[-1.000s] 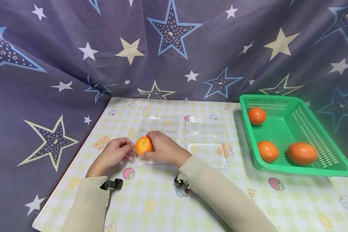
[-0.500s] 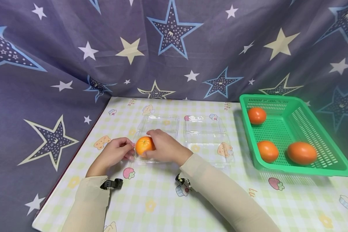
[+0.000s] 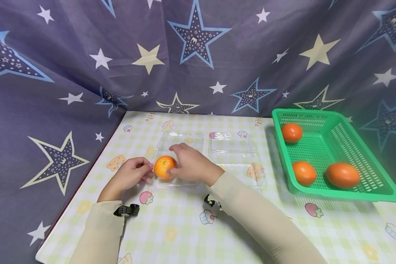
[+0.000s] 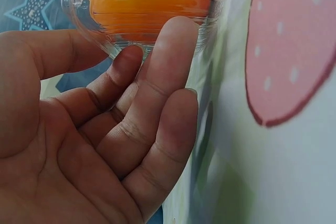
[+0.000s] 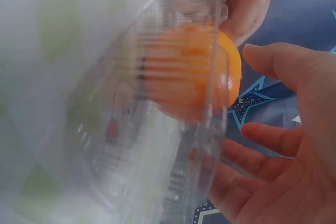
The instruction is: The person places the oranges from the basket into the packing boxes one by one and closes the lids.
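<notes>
An orange (image 3: 165, 167) sits at the left end of the clear plastic clamshell box (image 3: 188, 181) on the left, its lid laid back. My left hand (image 3: 132, 173) is at the box's left side, thumb and fingertips pinching its rim beside the orange. In the left wrist view, the fingers (image 4: 176, 51) lie against the clear wall with the orange behind it. My right hand (image 3: 193, 165) hovers over the right part of the same box, its thumb and fingers spread. In the right wrist view, a gap shows between the thumb and the orange (image 5: 191, 72).
A second clear clamshell box (image 3: 235, 174) stands to the right with its lid laid back. Further right, a green plastic basket (image 3: 336, 196) holds three smooth orange-red fruits (image 3: 343, 175) like tomatoes. A checked cloth (image 3: 171, 245) covers the table; a star-patterned curtain (image 3: 198, 84) hangs behind.
My right hand has let go of the orange and drawn a little to the right, fingers spreading. The orange stays in the box; my left hand has barely moved.
</notes>
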Demonstrator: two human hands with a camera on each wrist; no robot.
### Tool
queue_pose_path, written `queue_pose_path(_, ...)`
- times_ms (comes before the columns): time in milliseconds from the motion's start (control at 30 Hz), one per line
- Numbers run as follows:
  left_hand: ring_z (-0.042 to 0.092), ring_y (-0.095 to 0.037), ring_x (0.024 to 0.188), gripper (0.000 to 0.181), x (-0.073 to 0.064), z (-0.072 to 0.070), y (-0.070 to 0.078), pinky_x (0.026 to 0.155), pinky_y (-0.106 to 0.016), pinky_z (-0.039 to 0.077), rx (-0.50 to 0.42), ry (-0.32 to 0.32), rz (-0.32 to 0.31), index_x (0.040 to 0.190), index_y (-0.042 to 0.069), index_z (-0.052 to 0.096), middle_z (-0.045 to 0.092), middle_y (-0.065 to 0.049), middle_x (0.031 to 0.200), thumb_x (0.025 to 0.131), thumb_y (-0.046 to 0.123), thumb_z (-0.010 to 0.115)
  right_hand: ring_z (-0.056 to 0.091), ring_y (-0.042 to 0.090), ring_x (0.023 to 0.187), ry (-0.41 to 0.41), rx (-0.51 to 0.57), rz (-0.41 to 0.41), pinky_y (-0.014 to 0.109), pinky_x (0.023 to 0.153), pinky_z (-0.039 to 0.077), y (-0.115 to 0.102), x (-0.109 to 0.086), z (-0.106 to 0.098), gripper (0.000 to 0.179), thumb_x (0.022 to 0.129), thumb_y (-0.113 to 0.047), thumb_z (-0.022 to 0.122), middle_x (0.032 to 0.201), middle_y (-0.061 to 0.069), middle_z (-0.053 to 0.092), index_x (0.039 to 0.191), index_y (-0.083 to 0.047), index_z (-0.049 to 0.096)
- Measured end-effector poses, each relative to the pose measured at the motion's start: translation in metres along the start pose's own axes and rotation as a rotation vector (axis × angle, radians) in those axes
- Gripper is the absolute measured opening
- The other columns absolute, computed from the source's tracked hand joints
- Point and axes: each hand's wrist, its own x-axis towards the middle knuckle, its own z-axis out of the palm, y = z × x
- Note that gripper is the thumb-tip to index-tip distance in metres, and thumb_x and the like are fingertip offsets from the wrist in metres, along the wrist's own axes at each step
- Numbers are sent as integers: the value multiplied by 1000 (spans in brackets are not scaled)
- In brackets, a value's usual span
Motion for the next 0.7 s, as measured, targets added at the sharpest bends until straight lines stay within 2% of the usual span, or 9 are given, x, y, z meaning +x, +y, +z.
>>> queue_pose_path(267,76,-25,76,25,1,0,-2,71,-36,60,-9,-10,6,108,3,68,74,-17,94,105,26,57,59,22,127,9,-9,3,36,111,48,4,-2,-11,70,90,-41,74,143,10,57,146,-7,50)
queue_pose_path(500,76,-25,76,25,1,-1,-4,71,-37,60,-10,-13,10,108,3,68,74,-16,94,105,25,58,60,23,127,30,-20,9,38,111,48,8,-3,-25,69,90,-37,74,143,11,57,148,-8,50)
queue_pose_path(700,76,-26,77,25,0,-1,-3,71,-36,59,-5,-15,8,109,3,68,75,-16,95,105,26,57,59,23,129,38,-44,23,38,112,47,12,-4,-37,69,92,-41,74,144,10,56,148,-9,49)
